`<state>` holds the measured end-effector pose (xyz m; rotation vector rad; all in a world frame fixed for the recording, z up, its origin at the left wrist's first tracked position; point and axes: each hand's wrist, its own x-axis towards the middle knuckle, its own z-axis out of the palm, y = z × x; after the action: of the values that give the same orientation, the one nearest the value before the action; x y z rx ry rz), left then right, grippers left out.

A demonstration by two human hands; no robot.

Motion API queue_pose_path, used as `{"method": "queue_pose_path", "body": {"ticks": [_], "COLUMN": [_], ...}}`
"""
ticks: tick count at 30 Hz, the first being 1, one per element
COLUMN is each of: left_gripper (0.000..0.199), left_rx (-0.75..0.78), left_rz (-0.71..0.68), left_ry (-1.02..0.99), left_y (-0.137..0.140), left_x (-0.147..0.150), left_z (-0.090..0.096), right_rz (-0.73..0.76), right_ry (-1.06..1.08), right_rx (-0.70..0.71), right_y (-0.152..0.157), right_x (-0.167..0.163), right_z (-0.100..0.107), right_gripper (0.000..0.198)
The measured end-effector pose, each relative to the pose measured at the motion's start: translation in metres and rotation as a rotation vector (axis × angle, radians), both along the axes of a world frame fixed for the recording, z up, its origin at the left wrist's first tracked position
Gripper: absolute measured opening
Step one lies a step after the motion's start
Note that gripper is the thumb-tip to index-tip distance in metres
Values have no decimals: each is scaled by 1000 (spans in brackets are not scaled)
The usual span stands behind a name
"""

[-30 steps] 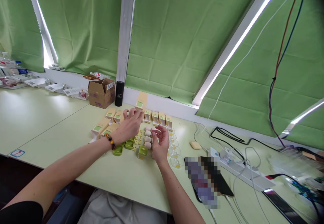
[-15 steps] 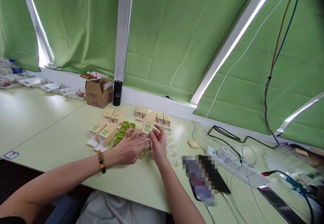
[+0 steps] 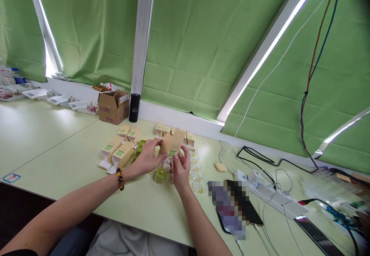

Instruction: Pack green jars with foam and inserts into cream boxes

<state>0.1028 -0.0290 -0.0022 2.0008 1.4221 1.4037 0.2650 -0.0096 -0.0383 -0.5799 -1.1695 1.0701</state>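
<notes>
Between my two hands, above the table, is a small beige cardboard box (image 3: 177, 142) with a green window, showing two of its faces. My right hand (image 3: 181, 168) pinches its lower right edge with the thumb on the front. My left hand (image 3: 148, 156) is closed on its left side, fingertips at the left face. Below the box, a green square container (image 3: 160, 174) stands near the front, with small pinkish pieces beside it partly hidden by my hands. More green containers (image 3: 138, 152) lie partly behind my left hand. Clear plastic domed pieces (image 3: 199, 173) line up right of my right hand.
Beige boxes with open flaps (image 3: 123, 154) stand left, and others (image 3: 158, 128) at the back. A brown carton (image 3: 113, 107) and black tumbler (image 3: 134, 108) stand by the wall. Phones (image 3: 245, 202), a power strip (image 3: 274, 194) and cables lie right.
The box has turned and risen slightly, so a second face shows. My left hand has shifted up and left, uncovering the green container in front.
</notes>
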Motion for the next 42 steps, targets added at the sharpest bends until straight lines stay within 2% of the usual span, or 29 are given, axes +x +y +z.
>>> {"method": "queue_pose_path", "body": {"ticks": [9,17,20,23,26,29,34,36,39,42], "left_gripper": [48,50,48,42,33,28,21,26,39,50], "left_rx": [79,-12,131,383,533,595,553,571,684,755], "left_rz": [-42,-58,-17,57,157,239,280,294,279,194], "left_ry": [-36,-115,-68,145,339,403,457,449,376,266], "left_y": [-7,7,11,11,10,9,7,7,7,8], "left_x": [-7,-13,-18,-26,-35,-41,-41,-39,-34,-31], "left_z": [-6,-23,-26,-30,-41,-53,-60,-58,-51,-42], "right_rz": [44,31,15,-76,-201,-258,-284,-297,-305,-326], "right_ry": [-12,-93,-121,-161,-191,-198,-222,-235,-269,-302], "right_rx": [85,83,102,179,210,170,144,159,211,244], "right_y": [-6,-12,-13,-12,-8,-4,-2,-2,-4,-6], "right_x": [-3,-3,-3,-2,-3,-4,-3,-2,0,1], "right_z": [1,5,5,5,2,-2,-6,-6,-4,-1], "right_gripper": [51,52,53,56,58,50,46,47,50,46]}}
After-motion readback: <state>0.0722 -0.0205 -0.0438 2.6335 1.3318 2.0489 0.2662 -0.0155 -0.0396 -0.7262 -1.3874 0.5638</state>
